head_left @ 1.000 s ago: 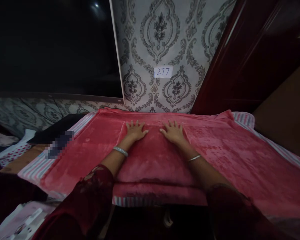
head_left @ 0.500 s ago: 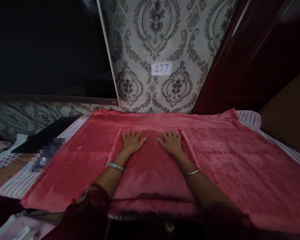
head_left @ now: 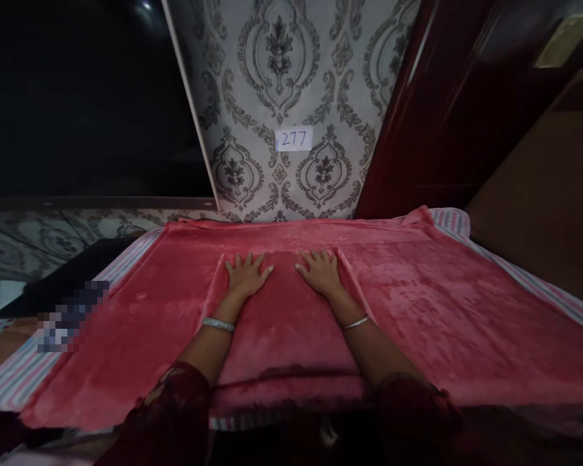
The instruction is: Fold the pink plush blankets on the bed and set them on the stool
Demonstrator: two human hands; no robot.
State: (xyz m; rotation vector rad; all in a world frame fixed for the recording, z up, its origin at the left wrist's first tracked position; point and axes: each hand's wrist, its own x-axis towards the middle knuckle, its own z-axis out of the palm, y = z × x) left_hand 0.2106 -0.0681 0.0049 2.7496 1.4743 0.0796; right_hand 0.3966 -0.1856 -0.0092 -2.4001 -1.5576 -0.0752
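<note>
"Cloth (head_left: 447, 323) to begin with: where is it seen in the head view?"

"It is spread across the lower part of the frame, pink and plush, and a striped border (head_left: 10, 382) is shown at the lower left. In the lower centre a pink panel (head_left: 284, 323) is raised above the rest; whether it is folded from the same cloth or laid on top cannot be told."

"And the hands?"

"Both are laid palm down on the panel: the left hand (head_left: 245, 278) near its far left corner, just left of the frame's centre, and the right hand (head_left: 320, 273) near its far right corner. The fingers are spread apart, the 2 thumbs are turned inward without touching, and nothing is clamped by either hand."

"What has been changed over the last 1.0 s?"

"Little. The fingertips, then reached slightly over the panel's far edge, now appear to be drawn back about level with it, with the palms kept flat. The card marked 277 (head_left: 294, 138) on the wallpaper (head_left: 279, 65) is now found further left, so a turn of the view is suggested."

"How is that to be read?"

"As a judgement, the panel is being pressed or smoothed rather than lifted. A dark crease (head_left: 291, 373) is left along its near side, low in the centre, so full flatness is not yet reached there."
</note>
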